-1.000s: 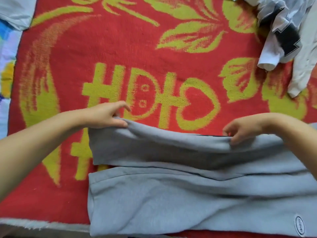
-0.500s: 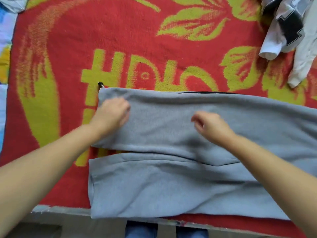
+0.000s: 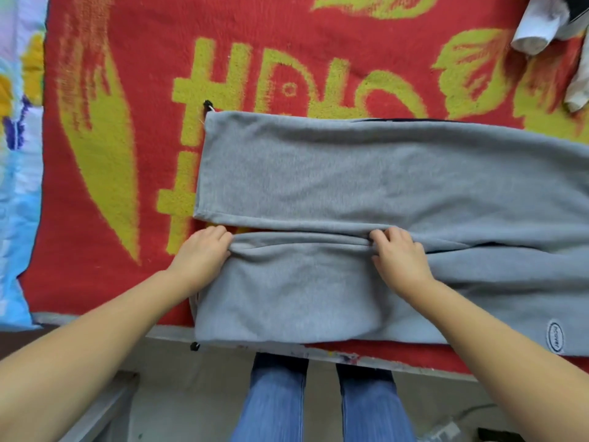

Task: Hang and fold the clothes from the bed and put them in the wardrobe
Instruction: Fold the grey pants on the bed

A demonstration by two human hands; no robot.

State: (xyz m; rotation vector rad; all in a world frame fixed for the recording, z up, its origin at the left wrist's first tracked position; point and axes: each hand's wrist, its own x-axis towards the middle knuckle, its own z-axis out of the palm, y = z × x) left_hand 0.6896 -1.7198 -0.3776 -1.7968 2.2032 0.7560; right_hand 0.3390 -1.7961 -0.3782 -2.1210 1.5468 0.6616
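Head view, looking down on a bed covered by a red blanket [image 3: 134, 74] with a yellow-green pattern of leaves and large characters. A pair of grey sweatpants [image 3: 350, 173] lies across the blanket with its length running left to right, the two legs side by side: the far leg flat and smooth, the near leg bunched along its upper edge where it meets the far one. The left hand [image 3: 202, 255] grips the left end of this bunched edge, fingers curled over the fabric; the right hand [image 3: 396, 255] pinches the same raised fold further right, fingertips tucked into the crease. The hands are well apart, with a ridge of gathered cloth stretched between them. A black drawstring tip [image 3: 208, 105] shows at the far left corner of the garment, and another black tip [image 3: 194, 346] hangs at the near left corner, over the bed's edge. An oval logo patch [image 3: 555, 337] sits on the near leg toward the right. At the upper right lies a heap of other clothes [image 3: 541, 27], white and dark, well apart from the sweatpants. A light blue patterned sheet [image 3: 19, 186] shows along the left edge beside the blanket. Below the bed's edge, the person's legs in blue jeans [image 3: 277, 406] stand on a pale floor.
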